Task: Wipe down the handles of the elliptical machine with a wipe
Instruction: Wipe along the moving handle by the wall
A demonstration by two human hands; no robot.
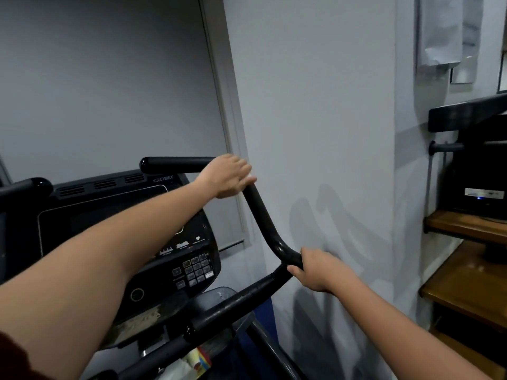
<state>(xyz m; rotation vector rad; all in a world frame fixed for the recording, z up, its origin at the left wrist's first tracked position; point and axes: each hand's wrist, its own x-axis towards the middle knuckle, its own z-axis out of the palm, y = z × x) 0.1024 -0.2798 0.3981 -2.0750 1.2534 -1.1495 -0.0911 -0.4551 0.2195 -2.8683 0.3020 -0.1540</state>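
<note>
The elliptical's black right handle (263,215) rises from lower centre, bends, and ends in a horizontal top grip (170,164). My left hand (227,175) is wrapped over the upper bend of this handle; a sliver of white wipe (251,179) shows under its fingers. My right hand (315,270) grips the handle at its lower bend. The left handle's rounded end (35,185) shows at the far left. The black console (123,229) with a keypad sits between the handles.
A pale wall (329,133) stands close behind the right handle. Wooden shelves (466,270) with black equipment (477,165) fill the right edge. A colourful packet (197,357) lies in the machine's lower tray.
</note>
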